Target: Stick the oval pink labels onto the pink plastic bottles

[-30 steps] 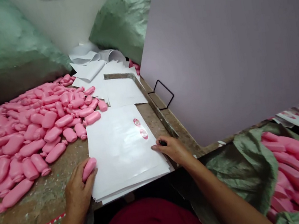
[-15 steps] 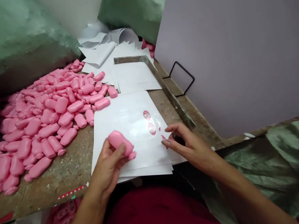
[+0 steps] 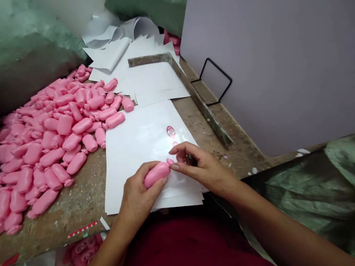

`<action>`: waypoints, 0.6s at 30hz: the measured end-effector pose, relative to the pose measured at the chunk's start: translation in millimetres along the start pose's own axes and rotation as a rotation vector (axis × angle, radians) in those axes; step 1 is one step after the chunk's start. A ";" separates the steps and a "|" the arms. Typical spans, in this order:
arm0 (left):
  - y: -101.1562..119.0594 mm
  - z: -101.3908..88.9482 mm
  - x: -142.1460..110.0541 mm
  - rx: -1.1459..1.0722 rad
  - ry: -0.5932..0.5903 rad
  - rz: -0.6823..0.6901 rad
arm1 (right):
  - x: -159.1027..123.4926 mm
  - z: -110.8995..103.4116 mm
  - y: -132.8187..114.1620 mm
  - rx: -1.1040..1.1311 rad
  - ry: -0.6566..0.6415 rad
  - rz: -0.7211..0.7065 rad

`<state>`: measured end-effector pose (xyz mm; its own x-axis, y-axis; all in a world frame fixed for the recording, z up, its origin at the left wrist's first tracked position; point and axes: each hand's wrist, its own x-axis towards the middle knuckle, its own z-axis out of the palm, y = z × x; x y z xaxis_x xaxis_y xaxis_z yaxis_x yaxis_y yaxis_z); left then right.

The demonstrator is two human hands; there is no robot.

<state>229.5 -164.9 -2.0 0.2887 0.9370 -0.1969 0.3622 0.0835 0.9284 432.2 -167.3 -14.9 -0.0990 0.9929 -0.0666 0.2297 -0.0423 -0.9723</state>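
Note:
In my left hand [image 3: 142,191] I grip a small pink plastic bottle [image 3: 157,174], tilted so that its knobbed end points right. The fingers of my right hand [image 3: 198,163] are curled in at that knobbed end, thumb and forefinger close around it. Whatever those fingertips pinch is hidden. Both hands are over a stack of white sheets [image 3: 132,140]. An oval pink-and-white sticker [image 3: 170,131] shows on the top sheet, with a second sticker [image 3: 175,144] partly covered by my right hand.
A heap of pink bottles [image 3: 54,133] covers the left of the worn table [image 3: 83,196]. More white sheets [image 3: 156,80] lie behind, under an L-shaped bar [image 3: 191,91]. A black wire bracket [image 3: 220,73] stands by the grey panel [image 3: 279,55]. Green sacks [image 3: 19,54] bulge at the back.
The bottle in my left hand has turned, its knobbed end now facing right. My right hand has moved left from the stickers to the bottle. The view has shifted slightly.

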 end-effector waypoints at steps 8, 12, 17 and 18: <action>-21.1 18.0 0.9 0.009 0.173 0.043 | -8.7 -29.3 24.3 -0.124 -0.035 0.046; -13.2 29.5 -7.9 -0.168 0.203 -0.082 | -9.7 -29.9 26.8 -0.124 -0.039 0.062; -1.7 20.6 3.4 -0.476 0.122 -0.263 | -3.6 -26.2 31.0 -0.057 0.005 0.079; 1.1 17.3 7.6 -0.484 0.114 -0.271 | -2.6 -27.8 31.6 -0.044 0.010 0.087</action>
<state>247.4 -163.6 -7.9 0.1342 0.8888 -0.4382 -0.0452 0.4473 0.8932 466.6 -168.1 -39.2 -0.0678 0.9867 -0.1477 0.2791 -0.1234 -0.9523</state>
